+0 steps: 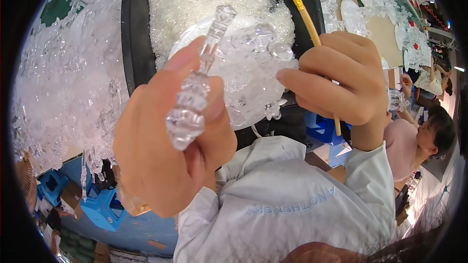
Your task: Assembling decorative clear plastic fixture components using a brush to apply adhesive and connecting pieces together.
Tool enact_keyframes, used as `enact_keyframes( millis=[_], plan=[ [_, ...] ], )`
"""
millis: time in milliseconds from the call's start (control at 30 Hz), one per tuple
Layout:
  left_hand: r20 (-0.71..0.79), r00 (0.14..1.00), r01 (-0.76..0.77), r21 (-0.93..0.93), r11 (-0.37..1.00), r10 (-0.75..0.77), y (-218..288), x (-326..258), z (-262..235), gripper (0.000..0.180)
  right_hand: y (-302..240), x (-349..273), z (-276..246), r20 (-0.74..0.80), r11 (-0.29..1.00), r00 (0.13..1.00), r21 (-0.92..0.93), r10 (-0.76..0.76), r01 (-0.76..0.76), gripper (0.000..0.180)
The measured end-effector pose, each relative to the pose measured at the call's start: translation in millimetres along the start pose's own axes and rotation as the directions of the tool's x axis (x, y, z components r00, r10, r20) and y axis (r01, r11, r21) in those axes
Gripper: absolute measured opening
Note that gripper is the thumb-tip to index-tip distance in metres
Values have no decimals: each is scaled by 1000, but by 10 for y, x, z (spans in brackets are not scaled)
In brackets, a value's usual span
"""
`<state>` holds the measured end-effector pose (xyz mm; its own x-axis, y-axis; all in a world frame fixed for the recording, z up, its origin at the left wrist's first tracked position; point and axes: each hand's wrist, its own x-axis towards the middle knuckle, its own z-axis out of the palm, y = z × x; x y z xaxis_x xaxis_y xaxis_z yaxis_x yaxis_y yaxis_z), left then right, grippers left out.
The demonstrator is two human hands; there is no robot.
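My left hand (165, 151) is held up close to the camera and grips a clear, knobbly crystal-like stick ornament (195, 95), upright and slightly tilted, between thumb and fingers. My right hand (341, 80) holds a thin yellow-handled brush (304, 12) whose pale tip points up toward the top of the picture. Between the two hands lies a white round dish (248, 87) heaped with clear plastic pieces, resting over a black tub (131, 39).
The black tub is filled with small clear glittering bits (195, 0). Heaps of clear ornaments (68, 83) cover the table at left. More clear pieces lie at the upper right (370, 5). Another person in pink (419, 141) sits at right. Blue stools (102, 204) stand below.
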<state>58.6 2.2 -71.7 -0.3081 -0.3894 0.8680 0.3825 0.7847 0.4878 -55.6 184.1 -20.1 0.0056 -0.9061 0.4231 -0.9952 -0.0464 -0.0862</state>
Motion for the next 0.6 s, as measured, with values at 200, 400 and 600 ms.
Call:
enact_keyframes(
  millis=[200, 400, 600],
  plan=[
    [-41, 994, 100, -50, 994, -102, 31, -6, 52, 29, 11, 36, 56, 20, 997, 1000, 75, -9, 8, 35],
    [-80, 982, 160, -109, 981, -169, 86, -19, 51, 29, 33, 108, 110, -127, 997, 989, 10, -71, 73, 33],
    [-1, 977, 211, -61, 976, -212, 125, 7, -10, 27, 89, 266, 101, -104, 976, 971, -33, -217, 215, 32]
  ],
)
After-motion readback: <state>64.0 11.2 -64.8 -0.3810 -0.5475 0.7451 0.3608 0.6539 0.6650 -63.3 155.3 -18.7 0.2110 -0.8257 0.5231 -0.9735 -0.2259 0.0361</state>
